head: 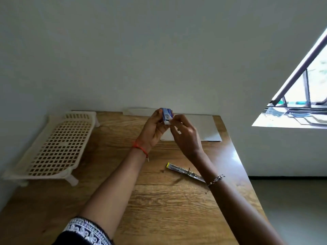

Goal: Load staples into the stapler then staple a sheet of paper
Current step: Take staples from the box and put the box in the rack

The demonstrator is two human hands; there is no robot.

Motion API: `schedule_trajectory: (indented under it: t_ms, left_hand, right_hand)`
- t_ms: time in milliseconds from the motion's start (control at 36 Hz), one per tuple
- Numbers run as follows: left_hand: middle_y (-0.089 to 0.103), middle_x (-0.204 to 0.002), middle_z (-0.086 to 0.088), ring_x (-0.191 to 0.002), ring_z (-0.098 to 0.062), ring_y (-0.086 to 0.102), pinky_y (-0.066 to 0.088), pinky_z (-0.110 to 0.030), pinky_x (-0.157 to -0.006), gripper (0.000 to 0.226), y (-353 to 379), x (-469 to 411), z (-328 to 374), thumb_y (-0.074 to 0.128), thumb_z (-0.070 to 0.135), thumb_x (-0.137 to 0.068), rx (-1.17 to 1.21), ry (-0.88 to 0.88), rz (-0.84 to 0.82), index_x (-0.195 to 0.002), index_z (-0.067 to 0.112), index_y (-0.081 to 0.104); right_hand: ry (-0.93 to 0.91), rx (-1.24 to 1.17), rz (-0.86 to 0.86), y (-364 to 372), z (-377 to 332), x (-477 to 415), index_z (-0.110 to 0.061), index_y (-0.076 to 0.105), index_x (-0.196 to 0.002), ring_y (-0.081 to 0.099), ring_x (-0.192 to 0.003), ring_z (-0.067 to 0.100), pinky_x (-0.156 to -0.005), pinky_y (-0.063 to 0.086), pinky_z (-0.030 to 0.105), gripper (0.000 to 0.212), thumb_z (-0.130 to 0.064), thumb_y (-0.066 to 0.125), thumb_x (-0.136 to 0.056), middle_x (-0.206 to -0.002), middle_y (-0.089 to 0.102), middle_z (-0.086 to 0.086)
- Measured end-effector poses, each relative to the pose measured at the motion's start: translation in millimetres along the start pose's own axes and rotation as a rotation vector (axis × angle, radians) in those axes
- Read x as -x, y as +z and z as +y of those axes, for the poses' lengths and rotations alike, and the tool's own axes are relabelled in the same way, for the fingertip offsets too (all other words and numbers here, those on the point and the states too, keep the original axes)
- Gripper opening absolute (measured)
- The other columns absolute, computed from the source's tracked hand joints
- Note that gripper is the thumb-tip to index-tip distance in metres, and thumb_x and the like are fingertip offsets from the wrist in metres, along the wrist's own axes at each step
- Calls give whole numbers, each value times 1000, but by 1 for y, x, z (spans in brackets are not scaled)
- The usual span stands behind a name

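Observation:
A small blue and white staple box is held up above the far middle of the wooden table. My left hand grips the box from the left side. My right hand pinches the box's near end with thumb and fingertips. The stapler, metal with a yellow tip, lies flat and swung open on the table, partly hidden under my right forearm. A white sheet of paper rests at the table's far edge behind my hands.
A cream plastic lattice rack stands on short legs on the table's left side. A tiny loose metal bit lies near my right wrist. A grey wall rises right behind the table; a window is at the right.

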State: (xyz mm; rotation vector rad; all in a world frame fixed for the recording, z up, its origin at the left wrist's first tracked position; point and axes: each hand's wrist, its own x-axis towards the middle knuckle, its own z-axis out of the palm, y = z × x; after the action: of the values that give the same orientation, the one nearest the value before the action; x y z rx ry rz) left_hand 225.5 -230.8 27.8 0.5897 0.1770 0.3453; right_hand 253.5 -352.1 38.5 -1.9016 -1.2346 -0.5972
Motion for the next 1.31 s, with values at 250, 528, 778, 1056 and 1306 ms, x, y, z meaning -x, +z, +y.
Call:
schedule_trajectory:
  t_ms: [250,528,778,1056,1306]
  left_hand:
    - [67,-90,-13,-72,-17,73,61,-29,-65,26,5,1,-11,33,17,-101,-6,-34,22,-101,4,55]
    - [56,-102,-13,-87,-20,63,61,-30,-67,26,0,-2,-8,32,18,-101,52,-57,39,-121,6,42]
    - [57,-104,-13,-75,-18,73,61,-35,-69,25,-7,-5,-8,32,19,-101,106,-68,9,-109,5,51]
    - [56,-103,-11,-72,-18,73,61,-32,-63,28,-11,-6,-10,31,22,-101,118,-80,12,-122,7,42]
    - [74,-85,-5,-72,-15,74,60,-27,-59,28,-13,-5,-11,30,20,-101,24,-72,18,-107,6,54]
  right_hand:
    - [-55,23,-72,-11,16,11,6,64,-78,67,-73,29,-48,55,38,5,9,64,-74,-92,67,19]
    - [-117,8,-98,-5,24,19,0,61,-72,66,-72,26,-47,54,38,8,5,64,-76,-85,67,15]
    - [-145,80,-61,1,22,23,-4,64,-93,59,-70,18,-45,50,25,23,8,67,-74,-81,66,9]
    - [-113,-41,-155,-4,15,22,0,68,-85,64,-77,21,-54,57,29,10,1,63,-76,-90,66,14]
    - [122,-127,-231,-11,13,-3,4,69,-89,60,-60,24,-53,54,41,12,-2,62,-82,-79,66,17]
